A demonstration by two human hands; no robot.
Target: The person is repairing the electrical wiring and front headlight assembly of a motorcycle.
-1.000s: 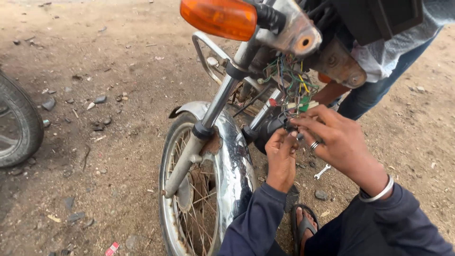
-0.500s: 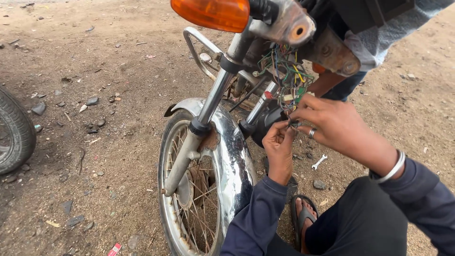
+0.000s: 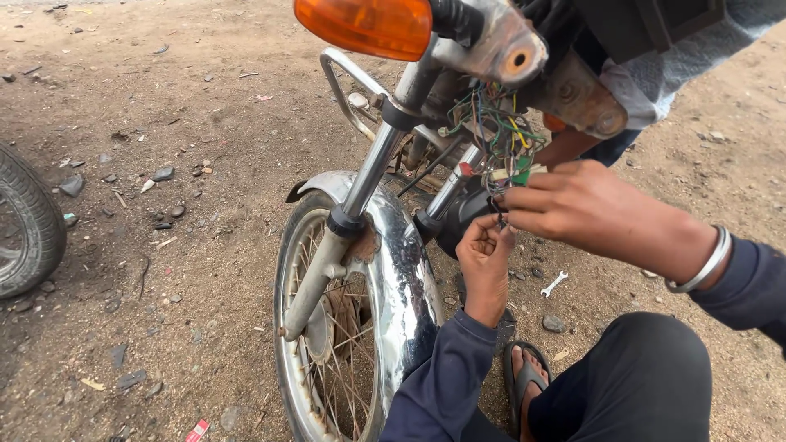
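Behind the headlamp mount of a motorcycle, just right of the fork leg [image 3: 360, 196], a tangle of thin wires [image 3: 495, 131] hangs loose in green, yellow, red and black. Both hands meet at its lower end. The left hand [image 3: 485, 266] reaches up from below with fingertips pinched narrow on a wire end, and the right hand [image 3: 577, 209] comes in from the right, fingers curled close around what looks like a small green-and-white connector (too small to be sure). A metal bangle [image 3: 711, 262] sits on the right wrist.

By the look of them, the wires are light, limp and springy, with slick insulation; they would likely slip unless gripped close to the end, and the fine strands could break if pulled hard. Taking hold at the insulated part near the connector seems safest.

Above the bundle an orange indicator lamp [image 3: 364, 24] juts out. Below it curves the chrome mudguard [image 3: 405, 278] over the spoked front wheel [image 3: 327, 360]. A small spanner [image 3: 554, 284] lies on the dirt to the right, and another tyre [image 3: 29, 221] shows at the far left edge.
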